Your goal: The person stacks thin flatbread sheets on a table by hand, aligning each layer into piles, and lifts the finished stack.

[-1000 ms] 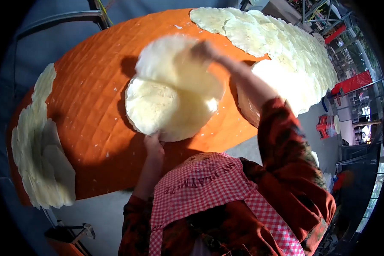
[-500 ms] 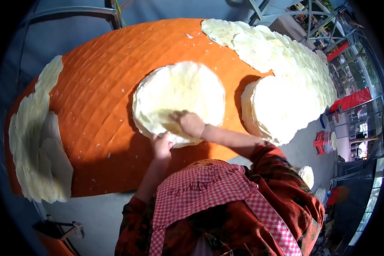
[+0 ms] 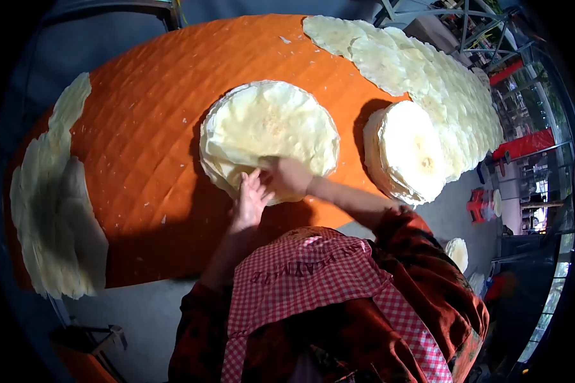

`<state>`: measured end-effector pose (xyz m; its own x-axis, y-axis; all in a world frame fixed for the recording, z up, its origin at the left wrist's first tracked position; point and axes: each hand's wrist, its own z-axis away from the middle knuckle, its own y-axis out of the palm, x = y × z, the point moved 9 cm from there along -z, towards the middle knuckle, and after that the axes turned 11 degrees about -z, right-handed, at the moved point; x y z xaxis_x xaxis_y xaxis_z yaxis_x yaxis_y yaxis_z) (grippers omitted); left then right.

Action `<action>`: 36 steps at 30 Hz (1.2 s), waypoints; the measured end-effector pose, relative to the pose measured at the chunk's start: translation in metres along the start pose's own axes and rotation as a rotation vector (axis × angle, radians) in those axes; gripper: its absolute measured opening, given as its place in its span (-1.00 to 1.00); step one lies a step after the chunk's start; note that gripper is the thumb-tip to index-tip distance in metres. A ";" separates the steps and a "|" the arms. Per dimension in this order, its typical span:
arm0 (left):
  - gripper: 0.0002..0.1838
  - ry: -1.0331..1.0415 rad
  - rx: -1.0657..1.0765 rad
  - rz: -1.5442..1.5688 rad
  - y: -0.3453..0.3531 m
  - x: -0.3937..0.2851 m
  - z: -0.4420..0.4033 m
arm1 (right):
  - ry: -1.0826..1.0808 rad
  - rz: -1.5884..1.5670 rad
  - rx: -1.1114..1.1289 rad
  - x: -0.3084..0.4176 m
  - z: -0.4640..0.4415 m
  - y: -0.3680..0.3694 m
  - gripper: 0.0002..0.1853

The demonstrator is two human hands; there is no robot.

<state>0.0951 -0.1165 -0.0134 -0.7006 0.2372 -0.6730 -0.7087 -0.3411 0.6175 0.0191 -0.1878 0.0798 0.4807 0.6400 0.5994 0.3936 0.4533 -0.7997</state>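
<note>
A stack of thin, round, pale flatbread sheets point(image 3: 271, 121) lies in the middle of an orange-covered table point(image 3: 147, 140). At the near rim of this stack is my left hand point(image 3: 252, 199), its fingers stretched out and apart, nothing visible in them. My right hand point(image 3: 289, 177) reaches over the stack's near part from the right, close to the left fingertips. Motion smears its fingers, so their grip is hidden. The top sheet looks wavy, with creases along its left and near side.
To the right stands a taller stack of round sheets point(image 3: 406, 150). Overlapping sheets point(image 3: 428, 83) cover the table's far right end, and more sheets point(image 3: 54, 217) lie along its left end. A red stool point(image 3: 476, 205) stands on the floor at the right.
My left hand has moved up over the stack's near rim and its fingers have spread. My right hand has shifted slightly right. The view has shifted a little and grown darker.
</note>
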 end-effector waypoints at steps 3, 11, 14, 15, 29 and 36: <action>-0.69 0.357 -0.166 -0.373 -0.003 -0.056 0.032 | 0.128 -0.292 -0.212 -0.070 -0.055 -0.115 -0.76; -0.72 0.485 -0.452 -0.539 -0.050 -0.094 0.018 | -0.200 0.317 -0.366 0.061 -0.020 -0.152 -0.50; -0.67 0.371 -0.457 -0.650 -0.058 -0.075 0.014 | -0.209 0.343 -0.186 -0.014 0.011 -0.036 -0.50; -0.66 0.370 -0.448 -0.675 -0.067 -0.062 0.011 | -0.098 0.232 -0.092 -0.042 0.022 -0.007 -0.53; -0.52 0.210 -0.421 -1.229 -0.042 -0.090 -0.032 | 0.280 -0.522 -0.326 -0.114 0.034 -0.018 -0.74; -0.77 -0.262 -0.148 -0.875 -0.036 -0.031 -0.015 | -0.173 0.024 -0.388 -0.024 0.037 -0.082 -0.49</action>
<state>0.1433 -0.1247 -0.0210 0.0704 0.6570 -0.7506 -0.9891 -0.0517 -0.1380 -0.0530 -0.2173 0.1297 0.3675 0.7573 0.5398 0.6658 0.1911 -0.7213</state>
